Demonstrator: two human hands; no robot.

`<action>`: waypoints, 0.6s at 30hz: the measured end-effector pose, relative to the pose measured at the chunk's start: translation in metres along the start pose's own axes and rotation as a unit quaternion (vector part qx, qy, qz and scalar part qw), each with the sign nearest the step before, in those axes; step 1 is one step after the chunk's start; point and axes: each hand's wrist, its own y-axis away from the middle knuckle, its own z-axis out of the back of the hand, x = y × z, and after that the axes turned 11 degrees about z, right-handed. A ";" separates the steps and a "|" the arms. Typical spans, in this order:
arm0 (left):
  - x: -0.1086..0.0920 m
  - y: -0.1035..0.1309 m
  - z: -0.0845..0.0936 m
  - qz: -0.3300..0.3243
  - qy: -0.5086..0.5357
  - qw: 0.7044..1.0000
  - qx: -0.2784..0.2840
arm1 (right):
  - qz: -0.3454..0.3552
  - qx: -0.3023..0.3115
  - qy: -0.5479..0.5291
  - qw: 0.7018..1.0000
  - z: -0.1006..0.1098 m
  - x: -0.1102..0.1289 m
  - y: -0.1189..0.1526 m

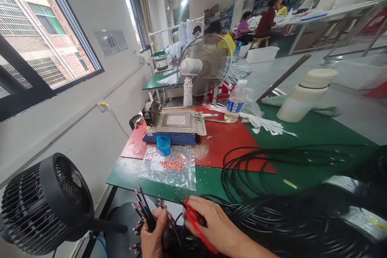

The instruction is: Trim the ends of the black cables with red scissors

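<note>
My left hand is closed around a bunch of black cables, whose ends show small red and pale tips. One cable end stands pinched between its thumb and finger. My right hand grips a red-handled cutting tool, its jaws close to the left hand's cable at the table's front edge; whether they touch the cable I cannot tell. Large coils of black cable lie beside the right forearm. Ahead of both hands, a clear plastic bag carries red and yellowish scraps.
Behind the bag stand a blue round container and a blue-based metal device with a small fan. A bottle, white cables and a pale jar sit farther back. A black fan stands left. People work in the background.
</note>
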 end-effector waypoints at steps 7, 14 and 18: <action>0.007 -0.005 0.002 0.012 -0.018 1.000 0.013 | -0.144 0.144 -0.340 0.918 0.000 -0.003 0.001; 0.003 0.001 -0.003 -0.006 -0.022 1.000 -0.011 | -0.199 0.141 -0.418 0.875 -0.006 0.005 -0.002; 0.005 0.000 -0.003 -0.023 -0.019 0.999 -0.015 | -0.204 0.131 -0.426 0.872 -0.006 0.007 -0.004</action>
